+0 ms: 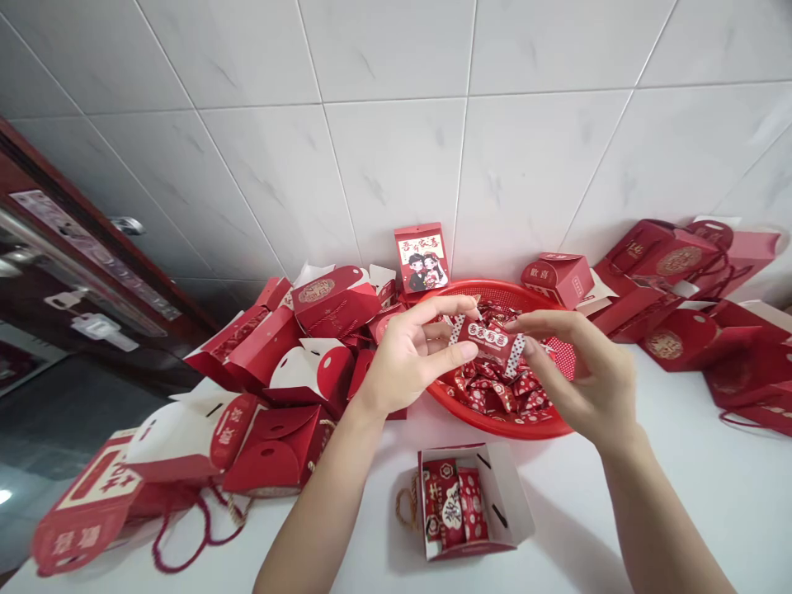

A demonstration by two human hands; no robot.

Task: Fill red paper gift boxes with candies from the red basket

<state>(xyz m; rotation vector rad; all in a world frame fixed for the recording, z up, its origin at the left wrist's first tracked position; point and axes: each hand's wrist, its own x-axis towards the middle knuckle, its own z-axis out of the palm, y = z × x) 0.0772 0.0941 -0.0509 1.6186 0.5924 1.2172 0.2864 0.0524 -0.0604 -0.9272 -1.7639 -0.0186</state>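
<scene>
A marbled, tiled wall fills the background, and below it runs a white table. At the far left is a dark red door with keys hanging at it. Red folding gift boxes crowd the table's left side, some with flaps open and rope handles showing; more red boxes stand at the right. Between the groups, a round red plastic basket holds many small red-wrapped sweets.

The person's two hands are close together over the basket. The left hand pinches a red candy packet, with dotted ends and white lettering, between thumb and fingers. The right hand has its thumb and index fingertips at the packet's other end; whether they grip it cannot be told.

In front of the basket sits an open gift box containing red wrapped packets. Behind the basket, a small box with a cartoon couple stands near the wall.
</scene>
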